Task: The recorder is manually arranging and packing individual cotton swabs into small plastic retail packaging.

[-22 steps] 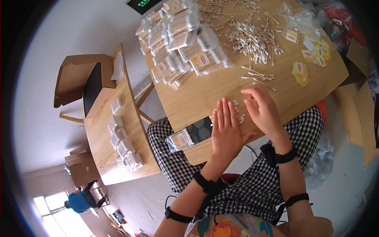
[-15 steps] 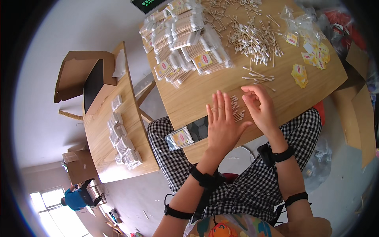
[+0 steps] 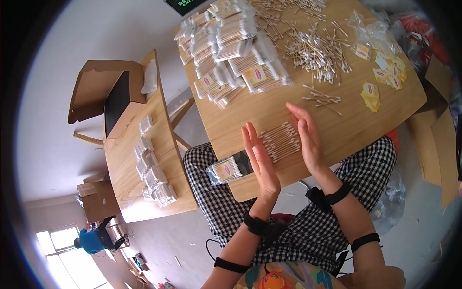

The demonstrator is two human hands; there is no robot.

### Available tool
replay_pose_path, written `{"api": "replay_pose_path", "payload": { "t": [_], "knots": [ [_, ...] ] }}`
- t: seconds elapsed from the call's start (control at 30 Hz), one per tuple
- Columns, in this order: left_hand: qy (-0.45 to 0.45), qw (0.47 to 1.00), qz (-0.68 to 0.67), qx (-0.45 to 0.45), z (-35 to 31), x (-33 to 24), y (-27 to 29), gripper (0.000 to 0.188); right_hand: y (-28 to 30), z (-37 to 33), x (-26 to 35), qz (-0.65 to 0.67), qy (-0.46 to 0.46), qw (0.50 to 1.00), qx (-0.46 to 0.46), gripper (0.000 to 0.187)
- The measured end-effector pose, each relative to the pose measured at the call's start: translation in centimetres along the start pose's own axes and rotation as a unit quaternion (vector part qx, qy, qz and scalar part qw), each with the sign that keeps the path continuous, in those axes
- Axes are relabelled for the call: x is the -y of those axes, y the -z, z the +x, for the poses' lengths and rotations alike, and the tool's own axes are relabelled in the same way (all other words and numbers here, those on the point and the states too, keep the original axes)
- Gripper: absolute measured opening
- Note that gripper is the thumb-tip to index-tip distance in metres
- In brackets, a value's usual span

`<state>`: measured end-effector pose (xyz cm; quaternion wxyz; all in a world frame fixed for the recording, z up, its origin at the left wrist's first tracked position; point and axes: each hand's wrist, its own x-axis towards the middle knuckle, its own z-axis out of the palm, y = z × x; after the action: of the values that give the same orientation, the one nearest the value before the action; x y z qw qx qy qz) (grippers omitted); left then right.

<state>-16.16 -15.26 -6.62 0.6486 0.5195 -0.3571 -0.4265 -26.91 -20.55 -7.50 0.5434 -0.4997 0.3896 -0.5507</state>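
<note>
A neat row of cotton swabs (image 3: 279, 140) lies flat on the wooden table between my two hands. My left hand (image 3: 261, 164) stands on edge at the row's left end, fingers stretched out and holding nothing. At the right end, my right hand (image 3: 311, 142) faces it, also open with fingers extended. Left of my left hand, a clear bag of swabs with a yellow card (image 3: 224, 170) lies by the table edge, on or against a dark flat piece (image 3: 244, 164) partly hidden by that hand. A few loose swabs (image 3: 323, 98) lie beyond my right hand.
Farther back are a heap of loose swabs (image 3: 317, 53), stacked filled packs (image 3: 231, 48), yellow cards (image 3: 370, 96) and clear bags (image 3: 373, 31). A second table (image 3: 122, 178) at left bears packs (image 3: 153, 168) and an open carton (image 3: 98, 98). A person in blue (image 3: 92, 242) is far off.
My left hand has turned from palm-down over the swabs onto its edge at their left, uncovering the row. My right hand has shifted slightly, its fingers straighter.
</note>
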Motion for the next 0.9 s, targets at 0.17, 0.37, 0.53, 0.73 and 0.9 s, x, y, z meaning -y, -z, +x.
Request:
{"api": "replay_pose_path", "payload": {
  "t": [0.17, 0.37, 0.53, 0.73, 0.9],
  "knots": [
    [-0.018, 1.0, -0.003, 0.001, 1.1, 0.3, -0.3, 0.076, 0.5, 0.9, -0.2, -0.021, 0.003, 1.0, 0.005, 0.063],
    [-0.022, 1.0, -0.013, -0.015, 1.7, 0.2, -0.4, 0.076, 0.4, 1.1, -0.2, -0.007, 0.019, 1.0, -0.008, 0.064],
    [-0.007, 0.999, -0.017, 0.03, 1.9, 0.5, -0.7, 0.076, 0.3, 1.0, 0.1, 0.005, -0.014, 1.0, 0.021, 0.064],
    [-0.092, 0.961, 0.24, 0.098, 1.2, -0.2, 0.1, 0.088, 0.1, 0.1, -0.7, 0.135, -0.034, 0.989, -0.045, 0.057],
    [-0.191, 0.719, 0.633, 0.214, 0.0, -0.1, 0.9, 0.109, 2.1, 0.8, 0.4, 0.032, 0.018, 0.998, -0.044, 0.05]
  ]
}}
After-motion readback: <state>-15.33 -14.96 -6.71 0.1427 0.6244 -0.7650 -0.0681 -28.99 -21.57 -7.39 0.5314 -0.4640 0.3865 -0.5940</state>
